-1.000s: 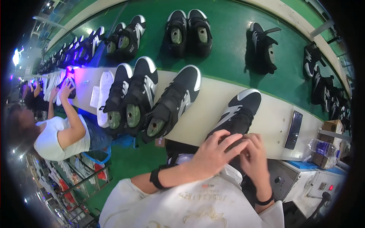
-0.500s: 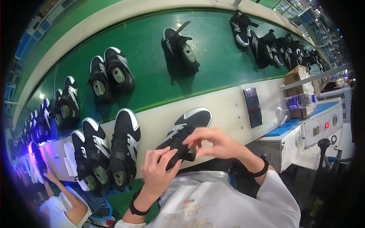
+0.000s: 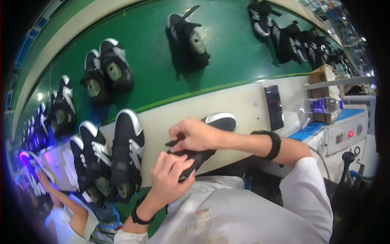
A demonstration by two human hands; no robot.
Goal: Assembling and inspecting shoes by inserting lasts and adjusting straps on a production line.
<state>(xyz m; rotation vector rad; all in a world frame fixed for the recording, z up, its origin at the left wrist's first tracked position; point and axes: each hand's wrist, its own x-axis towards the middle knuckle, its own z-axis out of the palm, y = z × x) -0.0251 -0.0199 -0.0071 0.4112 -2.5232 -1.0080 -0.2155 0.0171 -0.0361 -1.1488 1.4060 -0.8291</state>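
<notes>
Curling around the heel end of a black shoe (image 3: 221, 121), the left hand (image 3: 167, 174) is steadying it, while the right hand (image 3: 178, 140) is apparently pinching a dark strap (image 3: 171, 143) narrowly between thumb and fingers. At the left, a row of shoes (image 3: 128, 142) is standing by the near edge of the worktop (image 3: 248, 118); a hard leftward tug could be knocking its closest member. Between the hands and the far edge, the held shoe is lying aslant, toe pointing rightward, heel by the near edge, so a loose left hold would be risking a swivel or slide off. Fingers are hiding how much strap is caught; a shallow pinch would be inviting a slip. The left forearm is angling upward; the right is stretching leftward, nearly level, elbow bending outward.
</notes>
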